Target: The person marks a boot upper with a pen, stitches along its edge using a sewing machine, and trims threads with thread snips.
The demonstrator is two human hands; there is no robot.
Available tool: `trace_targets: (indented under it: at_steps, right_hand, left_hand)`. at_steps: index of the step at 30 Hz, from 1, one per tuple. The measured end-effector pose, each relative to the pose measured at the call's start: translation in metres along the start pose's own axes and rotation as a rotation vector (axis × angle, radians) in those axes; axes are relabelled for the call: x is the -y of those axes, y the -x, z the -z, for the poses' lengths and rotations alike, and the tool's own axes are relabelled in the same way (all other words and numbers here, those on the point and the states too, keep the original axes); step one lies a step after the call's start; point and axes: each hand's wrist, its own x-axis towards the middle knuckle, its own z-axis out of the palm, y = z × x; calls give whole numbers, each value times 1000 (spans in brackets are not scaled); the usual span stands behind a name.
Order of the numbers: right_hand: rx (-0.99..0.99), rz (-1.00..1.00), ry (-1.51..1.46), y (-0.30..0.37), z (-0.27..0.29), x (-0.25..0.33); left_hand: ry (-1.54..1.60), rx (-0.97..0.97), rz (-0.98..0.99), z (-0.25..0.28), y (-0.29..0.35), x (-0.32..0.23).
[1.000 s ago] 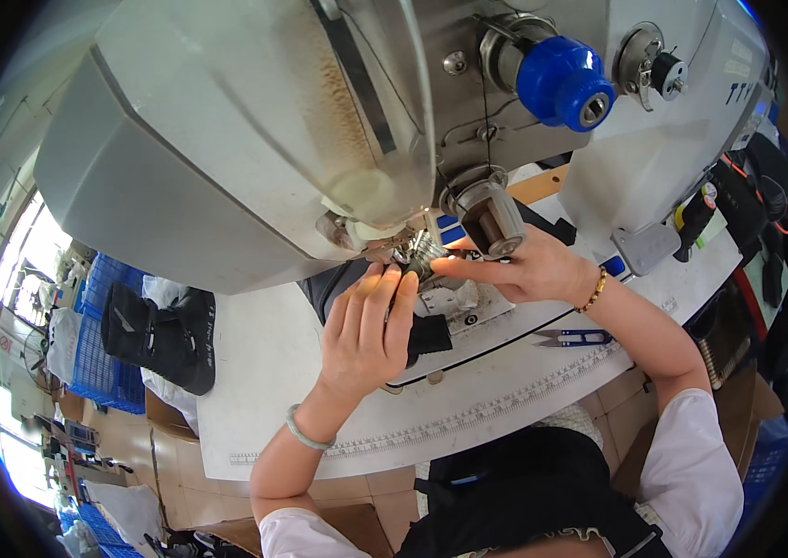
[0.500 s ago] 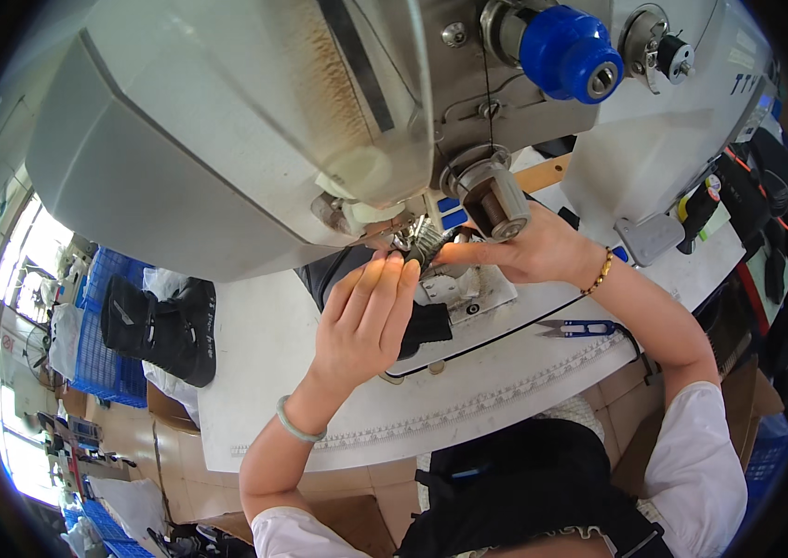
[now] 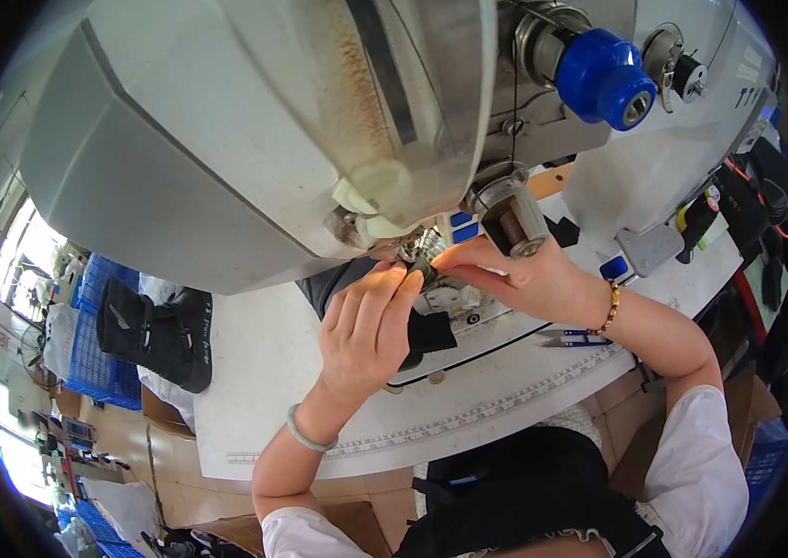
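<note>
Close under the head of the sewing machine (image 3: 227, 139), my two hands meet at a black fabric piece (image 3: 433, 333). My left hand (image 3: 366, 325) has its fingers closed together on the piece, just left of the metal needle area. From the right, my right hand (image 3: 534, 284) pinches the edge of the same piece between thumb and index finger. More of the black material shows behind my left hand. The needle tip and the exact grip points are hidden by my fingers and the machine. Thread snips (image 3: 573, 338) lie partly beneath my right wrist.
A measuring tape strip (image 3: 468, 412) runs along the table's front edge. At left, a black boot (image 3: 157, 325) stands beside a blue crate (image 3: 101, 358). The blue tension knob (image 3: 603, 79) and a bobbin thread holder (image 3: 513, 219) jut out above my right hand.
My right hand has gone from a stretched index finger to a thumb-and-finger pinch, and its wrist now partly covers the snips. My view has shifted slightly; the machine head appears lower and farther right.
</note>
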Motion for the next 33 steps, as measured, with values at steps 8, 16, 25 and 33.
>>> trace_targets:
  at_steps: [8, 16, 25, 33]
  right_hand:
    - [-27, 116, 151, -3, 2, 5]
    - [9, 162, 121, 1, 4, -4]
    - [13, 117, 53, 0, 14, -8]
    - [322, -376, 510, 118, 36, 39]
  left_hand:
    - [6, 45, 32, 6, -7, -1]
    - [-96, 61, -49, 3, -4, -1]
    - [-132, 25, -207, -2, -3, 2]
    - [-87, 22, -131, -2, 6, 0]
